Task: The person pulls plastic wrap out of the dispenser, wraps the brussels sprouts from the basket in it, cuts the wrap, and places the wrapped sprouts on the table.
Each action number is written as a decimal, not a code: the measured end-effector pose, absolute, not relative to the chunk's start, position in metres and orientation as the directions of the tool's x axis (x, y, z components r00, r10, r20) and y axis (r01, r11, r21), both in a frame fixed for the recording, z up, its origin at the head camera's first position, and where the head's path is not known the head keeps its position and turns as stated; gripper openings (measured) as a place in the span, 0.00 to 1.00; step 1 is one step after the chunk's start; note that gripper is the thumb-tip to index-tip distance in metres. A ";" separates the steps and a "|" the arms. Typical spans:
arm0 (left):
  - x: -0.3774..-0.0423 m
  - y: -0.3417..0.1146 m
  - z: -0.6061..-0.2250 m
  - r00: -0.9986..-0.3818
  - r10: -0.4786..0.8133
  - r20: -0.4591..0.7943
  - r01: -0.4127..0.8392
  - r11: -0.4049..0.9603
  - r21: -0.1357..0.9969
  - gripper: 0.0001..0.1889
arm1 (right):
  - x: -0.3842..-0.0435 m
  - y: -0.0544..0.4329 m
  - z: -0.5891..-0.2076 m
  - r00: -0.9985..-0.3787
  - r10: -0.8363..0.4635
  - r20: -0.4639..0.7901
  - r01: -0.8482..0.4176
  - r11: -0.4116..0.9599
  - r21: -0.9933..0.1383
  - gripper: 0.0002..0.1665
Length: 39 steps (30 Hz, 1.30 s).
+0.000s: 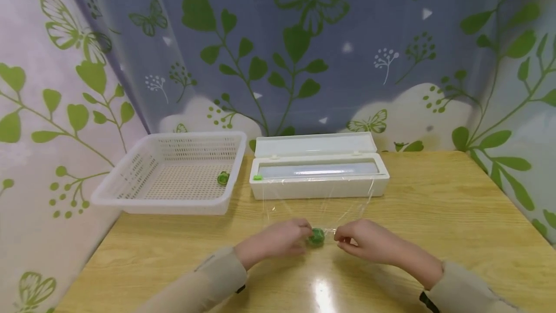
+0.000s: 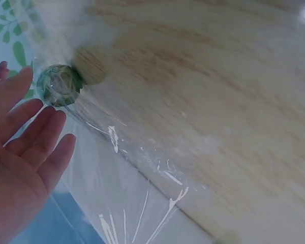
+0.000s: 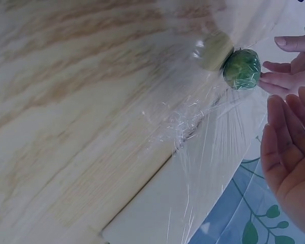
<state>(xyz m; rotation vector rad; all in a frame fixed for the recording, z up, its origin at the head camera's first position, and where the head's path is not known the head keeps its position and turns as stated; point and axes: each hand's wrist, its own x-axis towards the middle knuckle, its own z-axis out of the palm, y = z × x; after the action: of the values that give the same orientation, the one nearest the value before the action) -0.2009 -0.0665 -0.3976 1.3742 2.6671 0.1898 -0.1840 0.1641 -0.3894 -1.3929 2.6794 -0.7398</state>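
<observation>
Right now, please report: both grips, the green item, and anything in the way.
Left grip at green item, right grip opposite, both relaxed. Item covered by clear film. Film runs back to white box, may hinder.

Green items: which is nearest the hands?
The green item between the left hand and right hand; the other green item sits in the white basket.

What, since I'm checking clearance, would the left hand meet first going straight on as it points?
Probably the round green item, just beyond the left hand; whether they touch is unclear.
</observation>
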 end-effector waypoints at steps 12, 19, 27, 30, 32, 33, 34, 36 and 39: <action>-0.223 -0.066 -0.405 -0.586 0.807 -0.073 0.775 0.585 0.240 0.18 | -0.191 0.150 -0.396 -0.603 -0.755 0.258 -0.796 0.546 -0.262 0.05; -0.234 -0.068 -0.401 -0.574 0.812 -0.104 0.756 0.574 0.314 0.18 | -0.196 0.132 -0.401 -0.535 -0.790 0.301 -0.843 0.524 -0.122 0.13; -0.243 -0.067 -0.403 -0.599 0.791 -0.125 0.736 0.605 0.302 0.19 | -0.195 0.116 -0.407 -0.590 -0.777 0.220 -0.796 0.605 0.000 0.20; -0.245 -0.069 -0.403 -0.631 0.764 -0.133 0.708 0.638 0.304 0.19 | -0.196 0.113 -0.407 -0.615 -0.763 0.200 -0.779 0.628 0.001 0.20; -0.245 -0.070 -0.401 -0.653 0.746 -0.130 0.692 0.657 0.298 0.18 | -0.198 0.111 -0.407 -0.630 -0.755 0.180 -0.769 0.640 -0.008 0.19; -0.245 -0.071 -0.400 -0.660 0.741 -0.124 0.690 0.663 0.291 0.18 | -0.199 0.110 -0.407 -0.638 -0.751 0.170 -0.764 0.645 -0.014 0.19; -0.244 -0.072 -0.399 -0.662 0.740 -0.115 0.694 0.664 0.278 0.17 | -0.200 0.109 -0.407 -0.643 -0.749 0.158 -0.761 0.649 -0.018 0.19; -0.243 -0.074 -0.398 -0.660 0.745 -0.099 0.707 0.660 0.255 0.16 | -0.203 0.109 -0.406 -0.650 -0.747 0.137 -0.757 0.652 -0.038 0.18; -0.240 -0.075 -0.396 -0.635 0.769 -0.069 0.743 0.633 0.217 0.15 | -0.209 0.109 -0.402 -0.649 -0.752 0.112 -0.761 0.639 -0.115 0.16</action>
<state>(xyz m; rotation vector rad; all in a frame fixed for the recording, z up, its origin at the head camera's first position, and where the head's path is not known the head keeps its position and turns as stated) -0.2396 -0.0754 -0.3955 1.2574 2.6962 0.2529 -0.2086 0.1092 -0.4020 -1.3363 2.8925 -0.2427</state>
